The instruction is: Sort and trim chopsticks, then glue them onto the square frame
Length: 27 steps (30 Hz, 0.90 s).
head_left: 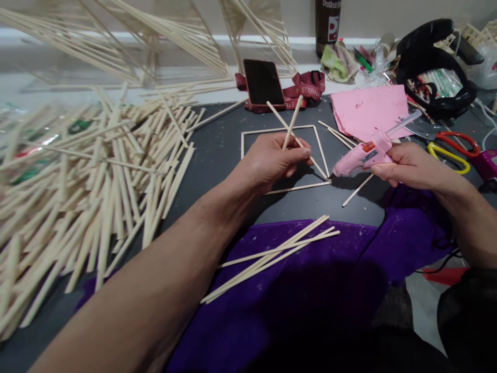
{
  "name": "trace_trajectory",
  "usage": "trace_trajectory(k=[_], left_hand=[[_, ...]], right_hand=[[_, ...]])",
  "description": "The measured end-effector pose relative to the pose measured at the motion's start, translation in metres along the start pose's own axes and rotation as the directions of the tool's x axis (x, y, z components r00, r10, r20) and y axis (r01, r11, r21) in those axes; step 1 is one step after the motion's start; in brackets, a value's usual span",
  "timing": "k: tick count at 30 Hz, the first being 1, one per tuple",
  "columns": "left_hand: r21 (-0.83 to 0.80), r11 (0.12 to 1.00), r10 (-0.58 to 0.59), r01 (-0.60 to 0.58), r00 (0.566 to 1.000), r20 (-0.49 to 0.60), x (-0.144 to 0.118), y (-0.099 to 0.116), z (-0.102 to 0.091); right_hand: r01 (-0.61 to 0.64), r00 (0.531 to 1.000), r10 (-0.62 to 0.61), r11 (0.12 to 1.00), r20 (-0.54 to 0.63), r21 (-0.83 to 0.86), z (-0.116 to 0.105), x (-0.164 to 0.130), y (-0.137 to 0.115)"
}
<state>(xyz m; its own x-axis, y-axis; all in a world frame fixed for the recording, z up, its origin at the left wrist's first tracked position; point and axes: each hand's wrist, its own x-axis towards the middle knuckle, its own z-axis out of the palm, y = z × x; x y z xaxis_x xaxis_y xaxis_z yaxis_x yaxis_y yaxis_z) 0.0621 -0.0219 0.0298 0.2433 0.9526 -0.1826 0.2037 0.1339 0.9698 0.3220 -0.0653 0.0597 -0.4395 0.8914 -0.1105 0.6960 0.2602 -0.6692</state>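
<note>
Sticks: two thin wooden sticks [292, 124] crossed, pinched in left hand [272, 160], frame centre, over square stick frame [322, 155].
Handling: likely light, stiff, snaps if bent; grip low near the crossing.
Right hand [407, 167]: fingers wrapped round pink glue gun [361, 155], centre right.
Gun: hot nozzle likely; hold by body.

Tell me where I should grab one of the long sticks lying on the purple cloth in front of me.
Pinch a long stick near its upper right end, where the bundle fans apart over the purple cloth, so fingers can close on one alone. Come from above, thumb and forefinger across its thin width. The left hand already holds a short stick; the right hand holds the glue gun.
</note>
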Motion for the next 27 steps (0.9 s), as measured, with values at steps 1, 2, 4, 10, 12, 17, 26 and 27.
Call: trace_trajectory(k=[1, 2, 4, 10, 12, 17, 26, 27], left_hand=[[0.0, 1.0, -0.002, 0.002, 1.0, 0.002, 0.0, 0.0002, 0.0001], [0.0, 1.0, -0.004, 0.004, 1.0, 0.004, -0.0001, 0.0004, 0.0002], [0.001, 1.0, -0.009, 0.009, 1.0, 0.006, -0.0003, 0.0008, 0.0003], [0.002, 1.0, 0.002, -0.002, 1.0, 0.003, 0.0004, -0.0003, -0.0005], [0.0, 1.0, 0.003, -0.003, 1.0, 0.005, 0.0007, -0.0008, -0.0005], [-0.001, 1.0, -0.003, 0.003, 1.0, 0.011, 0.0007, -0.001, 0.0006], [0.0, 1.0, -0.003, 0.003, 1.0, 0.008, 0.0, -0.0013, 0.0028], [-0.003, 1.0, -0.002, 0.002, 1.0, 0.007, 0.0, -0.0015, 0.0031]], right_hand=[[-0.007, 1.0, 0.007, 1.0, -0.006, 0.0, 0.0002, -0.0002, -0.0002], [-0.012, 1.0, 0.012, 1.0, -0.012, 0.001, 0.0004, -0.0004, -0.0004], [-0.012, 1.0, 0.012, 1.0, -0.016, -0.003, 0.001, -0.0005, -0.0006], [0.001, 1.0, -0.001, 1.0, -0.03, 0.0, 0.0027, 0.0001, -0.0003], [-0.004, 1.0, 0.004, 1.0, -0.029, 0.0, 0.0028, 0.0, -0.0006], [-0.001, 1.0, 0.002, 1.0, -0.02, 0.009, 0.0021, -0.0004, -0.0018], [0.011, 1.0, -0.011, 1.0, -0.014, 0.008, 0.0034, 0.0007, 0.0005], [0.013, 1.0, -0.013, 1.0, -0.011, 0.007, 0.0033, 0.0007, 0.0011]])
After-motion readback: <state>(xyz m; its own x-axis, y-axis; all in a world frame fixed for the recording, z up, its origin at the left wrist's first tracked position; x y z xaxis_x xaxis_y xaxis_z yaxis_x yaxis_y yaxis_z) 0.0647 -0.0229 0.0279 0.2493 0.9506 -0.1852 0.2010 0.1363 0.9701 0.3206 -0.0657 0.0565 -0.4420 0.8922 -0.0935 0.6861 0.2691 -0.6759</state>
